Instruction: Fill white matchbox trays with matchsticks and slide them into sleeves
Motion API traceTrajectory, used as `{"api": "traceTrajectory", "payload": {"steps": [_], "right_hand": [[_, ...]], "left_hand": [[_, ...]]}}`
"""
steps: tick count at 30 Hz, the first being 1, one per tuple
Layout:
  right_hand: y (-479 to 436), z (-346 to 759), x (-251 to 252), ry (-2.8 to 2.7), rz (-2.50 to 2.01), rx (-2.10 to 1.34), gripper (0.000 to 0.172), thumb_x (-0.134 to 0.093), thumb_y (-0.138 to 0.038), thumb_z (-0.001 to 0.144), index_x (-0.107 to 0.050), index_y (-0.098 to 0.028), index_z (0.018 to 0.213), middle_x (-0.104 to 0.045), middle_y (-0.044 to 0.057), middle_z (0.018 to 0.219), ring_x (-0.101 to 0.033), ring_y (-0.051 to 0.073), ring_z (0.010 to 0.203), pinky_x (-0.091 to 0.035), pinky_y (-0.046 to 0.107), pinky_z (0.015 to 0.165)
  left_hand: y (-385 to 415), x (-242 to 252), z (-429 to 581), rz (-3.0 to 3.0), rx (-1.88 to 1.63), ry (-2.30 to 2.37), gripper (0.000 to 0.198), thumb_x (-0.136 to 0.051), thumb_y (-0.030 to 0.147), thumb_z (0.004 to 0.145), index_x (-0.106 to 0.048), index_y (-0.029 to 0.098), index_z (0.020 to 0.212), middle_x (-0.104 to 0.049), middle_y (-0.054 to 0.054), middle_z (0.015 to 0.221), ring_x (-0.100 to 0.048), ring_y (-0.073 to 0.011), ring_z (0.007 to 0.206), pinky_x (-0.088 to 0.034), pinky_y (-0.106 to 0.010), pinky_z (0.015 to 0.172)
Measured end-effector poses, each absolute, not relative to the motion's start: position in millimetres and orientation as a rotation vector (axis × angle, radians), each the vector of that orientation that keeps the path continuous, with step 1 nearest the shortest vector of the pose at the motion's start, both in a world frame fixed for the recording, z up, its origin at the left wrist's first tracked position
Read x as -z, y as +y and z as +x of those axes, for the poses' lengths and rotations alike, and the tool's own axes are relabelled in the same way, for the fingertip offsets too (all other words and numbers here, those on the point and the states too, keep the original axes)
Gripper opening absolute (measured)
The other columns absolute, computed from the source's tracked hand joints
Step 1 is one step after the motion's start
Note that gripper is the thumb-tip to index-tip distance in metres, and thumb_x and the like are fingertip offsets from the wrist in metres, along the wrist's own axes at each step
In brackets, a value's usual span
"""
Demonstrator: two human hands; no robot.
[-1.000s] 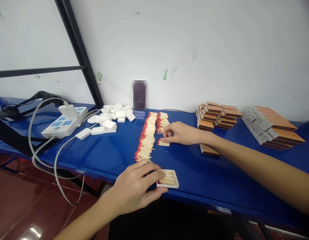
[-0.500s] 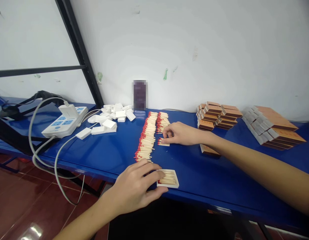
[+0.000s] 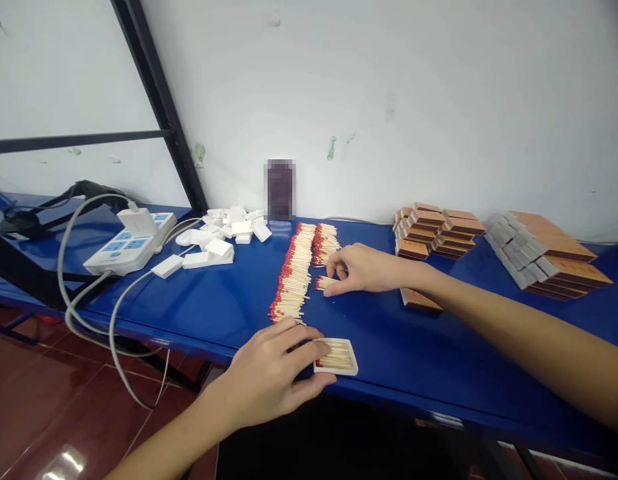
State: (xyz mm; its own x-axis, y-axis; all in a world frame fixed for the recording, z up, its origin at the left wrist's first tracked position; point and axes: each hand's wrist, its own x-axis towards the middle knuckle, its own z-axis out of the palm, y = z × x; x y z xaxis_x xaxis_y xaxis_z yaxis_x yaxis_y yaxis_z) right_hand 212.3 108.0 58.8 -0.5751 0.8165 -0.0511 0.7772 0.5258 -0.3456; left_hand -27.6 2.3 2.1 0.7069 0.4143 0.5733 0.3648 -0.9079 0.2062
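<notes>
My left hand (image 3: 281, 370) grips a white matchbox tray (image 3: 356, 363) near the table's front edge, two fingers reaching inside over the matches (image 3: 336, 355) lying in it. Farther back, my right hand (image 3: 356, 270) has its thumb and fingers around a small bunch of red-tipped matches (image 3: 323, 283) on the table. The thumb is at the bunch's near side and the fingertips at its far side. Beside that bunch runs a long row of matches (image 3: 295, 273), heads to the left. A shorter row of matches (image 3: 326, 243) lies just behind my right hand.
White trays (image 3: 241, 228) are heaped at the back left, near a power strip (image 3: 131, 247) with looping cables. Stacked matchboxes (image 3: 433, 230) and a larger matchbox stack (image 3: 553, 257) stand at the right. A single box (image 3: 419, 300) lies partly under my right forearm. A pixelated dark object (image 3: 279, 190) leans on the wall.
The thumb of my right hand has come down along the near side of the small bunch of matches. My left hand and the tray have stayed in place.
</notes>
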Motion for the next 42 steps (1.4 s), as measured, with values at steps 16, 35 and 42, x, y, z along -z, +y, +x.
{"api": "traceTrajectory", "payload": {"steps": [16, 35, 42], "right_hand": [[87.6, 203.9, -73.7, -2.669, -1.425, -0.690, 0.018, -0.070, -0.036, 0.072, -0.068, -0.019, 0.077, -0.067, -0.001, 0.069, -0.056, 0.012, 0.059, -0.036, 0.024, 0.053], [84.7, 200.1, -74.6, -2.697, -1.494, -0.665, 0.016, -0.066, -0.036, 0.068, -0.062, -0.020, 0.072, -0.062, -0.004, 0.062, -0.053, 0.011, 0.057, -0.034, 0.023, 0.050], [84.9, 201.3, -75.6, -2.691, -1.497, -0.674, 0.011, -0.064, -0.031, 0.068, -0.064, -0.020, 0.070, -0.065, -0.004, 0.065, -0.055, 0.012, 0.059, -0.036, 0.023, 0.052]], "left_hand": [[0.0, -5.6, -30.9, 2.603, -0.934, 0.773, 0.035, -0.069, 0.029, 0.089, -0.058, 0.021, 0.121, -0.068, -0.005, 0.105, -0.066, -0.0193, 0.091, -0.055, -0.032, 0.081], [1.7, -6.8, -31.1, 2.577, -0.913, 0.779, 0.033, -0.069, 0.029, 0.089, -0.060, 0.020, 0.119, -0.068, -0.005, 0.100, -0.065, -0.0185, 0.087, -0.053, -0.031, 0.077], [2.1, -6.8, -30.1, 2.581, -0.906, 0.773, 0.030, -0.069, 0.029, 0.090, -0.061, 0.019, 0.117, -0.069, -0.005, 0.099, -0.065, -0.0193, 0.088, -0.054, -0.032, 0.078]]}}
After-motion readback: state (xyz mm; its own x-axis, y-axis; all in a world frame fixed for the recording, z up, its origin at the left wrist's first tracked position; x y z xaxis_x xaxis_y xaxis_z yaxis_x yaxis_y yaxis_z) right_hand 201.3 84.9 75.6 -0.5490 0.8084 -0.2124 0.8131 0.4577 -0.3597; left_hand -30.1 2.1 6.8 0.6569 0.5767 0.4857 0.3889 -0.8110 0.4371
